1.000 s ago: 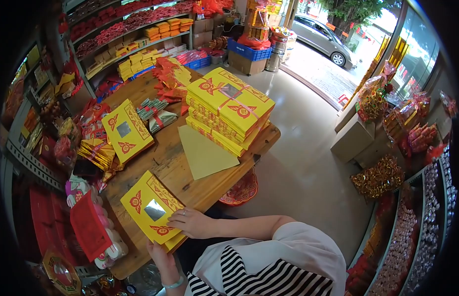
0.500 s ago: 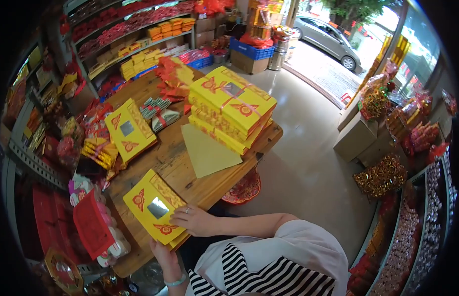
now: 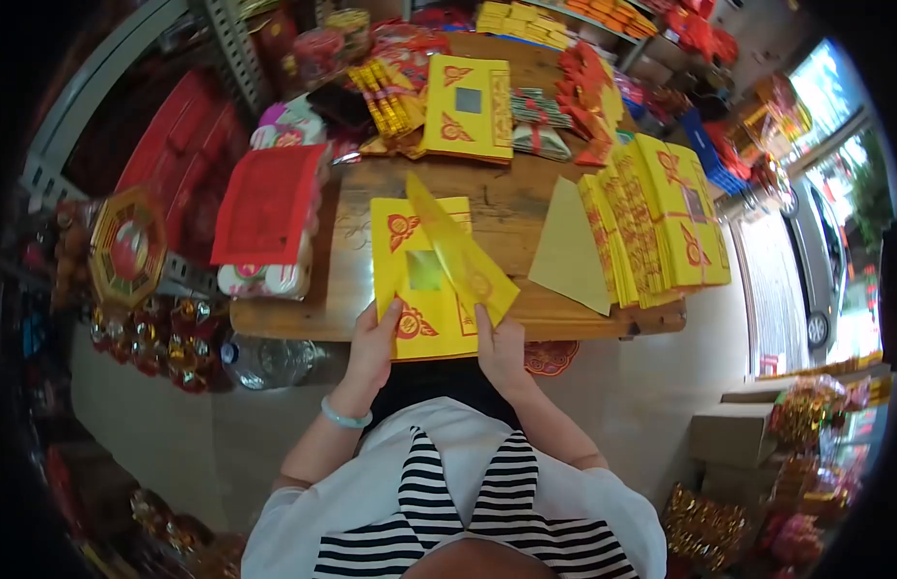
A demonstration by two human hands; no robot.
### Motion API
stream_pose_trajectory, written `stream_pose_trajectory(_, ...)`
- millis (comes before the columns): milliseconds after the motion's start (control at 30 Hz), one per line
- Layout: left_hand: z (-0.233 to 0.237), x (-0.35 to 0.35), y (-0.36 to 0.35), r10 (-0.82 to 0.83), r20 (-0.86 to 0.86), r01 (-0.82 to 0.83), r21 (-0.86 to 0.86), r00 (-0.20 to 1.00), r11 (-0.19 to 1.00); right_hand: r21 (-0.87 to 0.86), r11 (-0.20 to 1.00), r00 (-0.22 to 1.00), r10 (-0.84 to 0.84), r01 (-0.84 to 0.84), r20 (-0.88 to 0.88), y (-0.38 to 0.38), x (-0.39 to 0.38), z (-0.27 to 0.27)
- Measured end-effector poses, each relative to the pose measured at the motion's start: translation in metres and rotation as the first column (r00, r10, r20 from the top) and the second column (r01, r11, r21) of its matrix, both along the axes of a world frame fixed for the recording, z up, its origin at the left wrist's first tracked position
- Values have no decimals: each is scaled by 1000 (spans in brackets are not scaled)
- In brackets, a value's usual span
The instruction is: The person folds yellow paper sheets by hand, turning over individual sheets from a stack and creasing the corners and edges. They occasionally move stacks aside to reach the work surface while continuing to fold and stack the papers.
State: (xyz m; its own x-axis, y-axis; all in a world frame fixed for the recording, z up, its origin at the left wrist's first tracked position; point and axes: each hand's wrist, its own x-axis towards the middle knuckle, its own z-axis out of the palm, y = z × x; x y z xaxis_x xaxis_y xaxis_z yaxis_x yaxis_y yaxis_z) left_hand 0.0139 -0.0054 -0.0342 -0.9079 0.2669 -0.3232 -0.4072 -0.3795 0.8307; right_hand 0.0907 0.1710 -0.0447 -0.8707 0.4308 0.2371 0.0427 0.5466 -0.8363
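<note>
A stack of yellow printed paper (image 3: 391, 265) with red emblems and a silver square lies at the table's near edge. My left hand (image 3: 373, 349), a pale bangle at its wrist, grips the stack's near left side, thumb on top. Between the closed thumb and fingers of my right hand (image 3: 502, 352) is the right side of a yellow paper sheet (image 3: 448, 246), lifted and folded diagonally over the stack. Right of it lies a plain tan paper sheet (image 3: 569, 256). The fingers beneath the paper are hidden.
Tied yellow paper bundles (image 3: 661, 212) stand at the wooden table's (image 3: 352, 309) right end. Another yellow stack (image 3: 482, 125) lies at the back, beside banded grey-green paper packets (image 3: 540, 125). A red sheet (image 3: 270, 203) covers wrapped rolls at left. A water bottle (image 3: 270, 362) is under the table.
The view has swung round to face the table squarely. My right hand has gone from lying on the stack to lifting a sheet's corner. My left hand now grips the stack's near left side.
</note>
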Motion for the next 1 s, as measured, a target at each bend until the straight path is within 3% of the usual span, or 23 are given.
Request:
stream_pose_trajectory(200,3,4,-2,52,2,-52,-16,999,998,-22,999,998,37,-36,47,-1,-2,3)
stream_pose_trajectory(367,-1,2,-1,10,-2,-10,-37,1000,999,-15,999,999,45,-46,-30,-3,-2,0)
stream_pose_trajectory(500,-7,1,-5,-82,-113,54,-231,990,971,-19,999,999,47,-46,21,-5,-1,3)
stream_pose_trajectory(700,-7,-5,-4,-152,-234,61,-356,960,933,44,997,998,56,-57,15,-9,-6,5)
stream_pose_trajectory(833,18,-6,2,-50,-149,22,-186,988,982,274,960,910,166,-61,-380,-13,-19,23)
stream_pose_trajectory(1000,30,-3,-1,-37,52,35,32,998,999,399,908,900,274,-126,-339,-1,-9,1)
